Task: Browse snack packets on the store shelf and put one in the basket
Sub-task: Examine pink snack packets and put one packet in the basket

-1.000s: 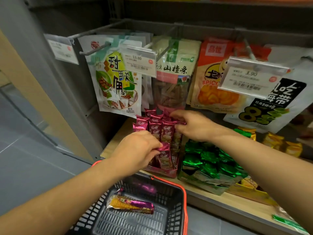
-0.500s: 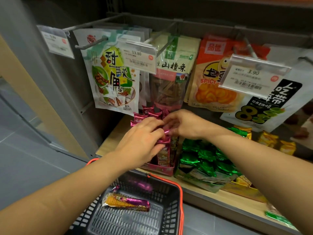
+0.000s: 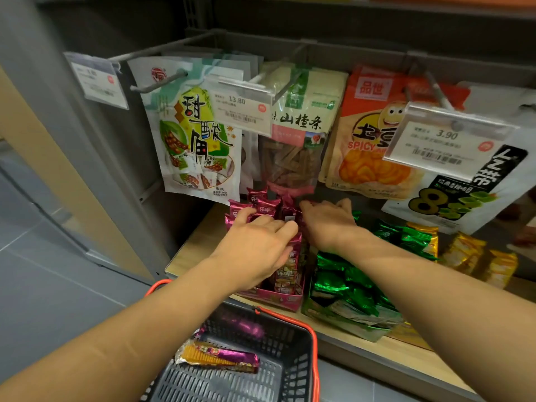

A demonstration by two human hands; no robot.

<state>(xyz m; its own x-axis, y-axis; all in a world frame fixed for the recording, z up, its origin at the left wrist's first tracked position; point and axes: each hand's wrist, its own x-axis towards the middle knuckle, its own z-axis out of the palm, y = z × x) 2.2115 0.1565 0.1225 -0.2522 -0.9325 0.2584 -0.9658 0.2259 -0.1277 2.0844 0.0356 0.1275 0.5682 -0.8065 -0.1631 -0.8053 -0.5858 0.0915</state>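
We're facing shelf (image 3: 188,256) mid-frame, basket (image 3: 314,338) hanging bottom centre, bar (image 3: 217,356) lying inside.
We're working pink packets (image 3: 266,204) standing upright in box, centre frame.
Left hand (image 3: 258,250) curling over tops, seemingly pinching one packet.
Right hand (image 3: 327,221) reaching in from right, fingers bent.
Risk: we're crowding row; tugging one could be dragging neighbours out, missing basket.
Hidden: right fingertips buried, so we can't tell grip; basket front cut off.

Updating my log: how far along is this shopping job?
Done: one gold-and-purple packet lies in the basket. In hand: the left hand and right hand are both among the upright magenta packets in their display box, browsing. Left: no magenta packet is lifted clear yet; picking one and dropping it in remains.
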